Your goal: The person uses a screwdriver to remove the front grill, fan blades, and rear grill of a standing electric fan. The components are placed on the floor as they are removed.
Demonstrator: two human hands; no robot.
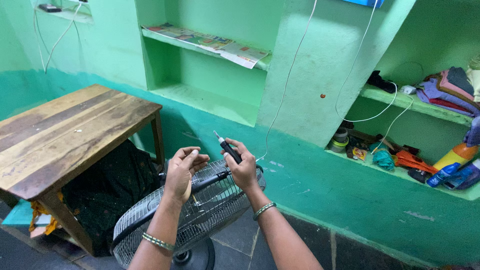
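The right hand (pixel 243 167) clenched a black screwdriver (pixel 227 147), tip up, above the fan grille (pixel 200 210). The left hand (pixel 182 170) pinched something too small to tell; loosened, it would likely drop through the grille.

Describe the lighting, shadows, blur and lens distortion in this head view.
Head view: soft, even light with no glare; deep shadow under the table, where a dark cloth loses detail. Both hands, left and right with its screwdriver, and the fan grille are sharp. Wide-angle lens bows the shelf and wall edges.
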